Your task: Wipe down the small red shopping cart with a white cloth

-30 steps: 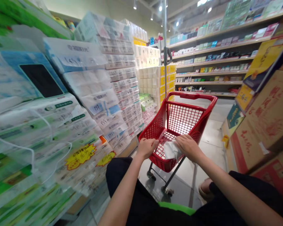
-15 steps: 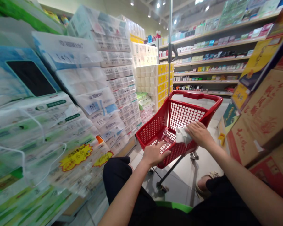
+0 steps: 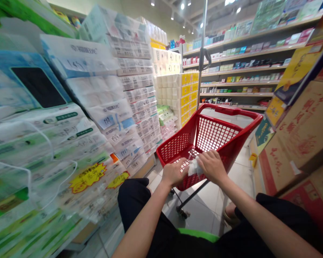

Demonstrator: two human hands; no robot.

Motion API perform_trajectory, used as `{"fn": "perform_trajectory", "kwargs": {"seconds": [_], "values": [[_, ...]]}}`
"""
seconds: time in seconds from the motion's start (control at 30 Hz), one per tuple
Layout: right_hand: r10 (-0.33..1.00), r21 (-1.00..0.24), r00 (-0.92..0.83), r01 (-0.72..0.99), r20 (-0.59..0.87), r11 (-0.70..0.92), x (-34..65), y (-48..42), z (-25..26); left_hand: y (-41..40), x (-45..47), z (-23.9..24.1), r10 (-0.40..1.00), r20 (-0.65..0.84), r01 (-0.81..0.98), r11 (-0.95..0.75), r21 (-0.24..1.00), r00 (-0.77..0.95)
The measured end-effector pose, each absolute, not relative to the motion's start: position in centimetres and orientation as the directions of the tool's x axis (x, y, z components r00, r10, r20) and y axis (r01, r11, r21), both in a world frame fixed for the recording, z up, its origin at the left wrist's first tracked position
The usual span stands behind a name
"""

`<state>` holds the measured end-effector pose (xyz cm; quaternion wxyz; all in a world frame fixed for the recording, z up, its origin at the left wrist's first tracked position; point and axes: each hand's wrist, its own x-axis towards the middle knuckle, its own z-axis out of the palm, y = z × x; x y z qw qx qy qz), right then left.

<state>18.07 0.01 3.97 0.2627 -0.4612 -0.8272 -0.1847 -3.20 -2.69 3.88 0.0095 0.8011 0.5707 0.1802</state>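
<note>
A red plastic shopping cart (image 3: 226, 123) stands in the aisle in front of me, with nothing visible inside it. My left hand (image 3: 174, 172) rests on the cart's near rim, fingers curled over it. My right hand (image 3: 212, 165) presses a crumpled white cloth (image 3: 194, 167) against the same rim, just right of the left hand. Both forearms reach forward over my black-clad knees.
Stacks of wrapped tissue and toilet-paper packs (image 3: 107, 104) fill the left side, with yellow price tags (image 3: 87, 177) low down. Cardboard boxes (image 3: 304, 132) are piled on the right. Stocked shelves (image 3: 239, 61) line the back. A metal pole (image 3: 203, 53) rises behind the cart. The floor is tiled.
My right hand with the cloth moved along the rim to the right side and has come back beside the left hand. The cart swung slightly to the right.
</note>
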Motion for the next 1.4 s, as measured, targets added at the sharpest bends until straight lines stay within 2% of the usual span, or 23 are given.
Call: {"fn": "perform_trajectory", "kwargs": {"seconds": [0.13,0.27,0.4,0.5,0.67,0.87,0.97,1.07,1.17,1.27,1.4], "values": [[0.602,0.061,-0.555,0.762,0.574,0.645,14.9,-2.6,3.0,-3.0,-3.2,3.7,0.906,0.284,0.895,-0.382,0.23,0.314],[0.551,0.14,-0.667,0.691,0.501,0.709,19.4,-0.1,3.5,-3.3,-3.5,3.7,0.906,0.279,0.885,-0.389,0.256,0.318],[0.61,0.193,-0.541,0.818,0.579,0.542,27.4,4.0,4.5,-3.3,-3.7,3.9,0.921,0.262,0.894,-0.357,0.272,0.288],[0.625,0.186,-0.466,0.868,0.626,0.46,30.9,5.8,4.7,-3.2,-3.5,3.9,0.92,0.273,0.897,-0.354,0.265,0.283],[0.646,0.085,-0.341,0.915,0.683,0.393,26.6,3.6,3.3,-3.0,-2.7,3.8,0.926,0.281,0.911,-0.326,0.254,0.253],[0.61,0.029,-0.478,0.801,0.632,0.598,16.4,-2.9,1.1,-3.2,-1.5,3.6,0.927,0.262,0.906,-0.334,0.26,0.267],[0.567,0.027,-0.564,0.723,0.6,0.691,16.3,-3.3,1.1,-3.6,-1.3,3.6,0.916,0.277,0.876,-0.371,0.308,0.29],[0.523,0.039,-0.649,0.647,0.553,0.761,19.2,-1.5,1.9,-3.8,-1.9,4.1,0.857,0.307,0.787,-0.506,0.352,0.414],[0.574,0.002,-0.606,0.689,0.551,0.725,22.2,0.4,2.9,-3.2,-3.8,5.0,0.777,0.329,0.723,-0.624,0.297,0.536],[0.629,-0.041,-0.565,0.726,0.533,0.686,23.5,1.3,3.2,-2.0,-6.3,5.2,0.77,0.331,0.754,-0.623,0.206,0.546],[0.666,-0.076,-0.525,0.753,0.531,0.654,23.3,1.0,2.9,-0.6,-8.3,4.2,0.778,0.318,0.783,-0.605,0.146,0.542]]}}
